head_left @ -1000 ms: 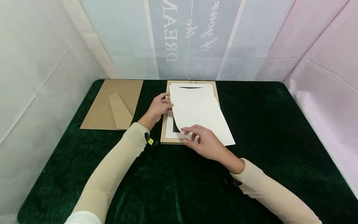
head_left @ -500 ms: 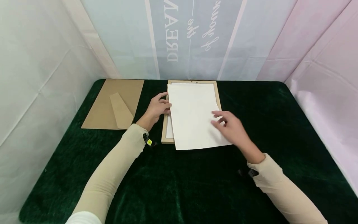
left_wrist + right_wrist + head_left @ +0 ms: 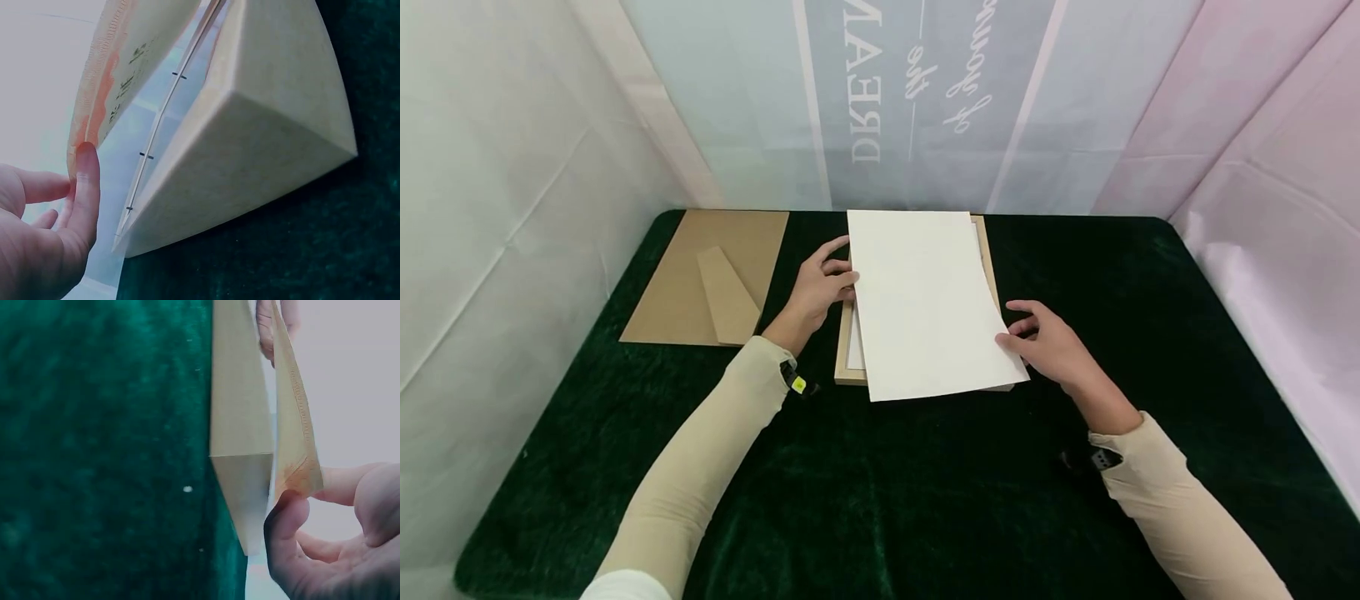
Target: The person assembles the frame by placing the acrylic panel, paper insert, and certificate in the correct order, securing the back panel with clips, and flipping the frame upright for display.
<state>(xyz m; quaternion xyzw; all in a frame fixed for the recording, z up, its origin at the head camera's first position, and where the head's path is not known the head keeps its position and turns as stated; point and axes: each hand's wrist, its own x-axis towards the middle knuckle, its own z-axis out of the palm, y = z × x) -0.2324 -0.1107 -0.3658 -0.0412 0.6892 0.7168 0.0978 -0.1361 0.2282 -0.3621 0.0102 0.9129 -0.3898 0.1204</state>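
A white sheet of paper lies slanted above a light wooden picture frame, covering most of it. My left hand pinches the sheet's left edge between thumb and fingers. On the other side, my right hand pinches the right edge near its lower corner. Both wrist views reveal orange print on the sheet's underside, with dark lettering in the left one. The sheet is raised off the frame there. Small dark tabs stick out along the frame's inner edge.
A brown backing board with a tapered stand leg rests to the left of the frame. Dark green velvet covers the table. A printed cloth hangs behind, with pale cloth walls at both sides.
My right hand has gone from the sheet's lower left corner across to its right edge and taken hold there. The sheet has shifted slightly up and left, covering the frame's top bar.
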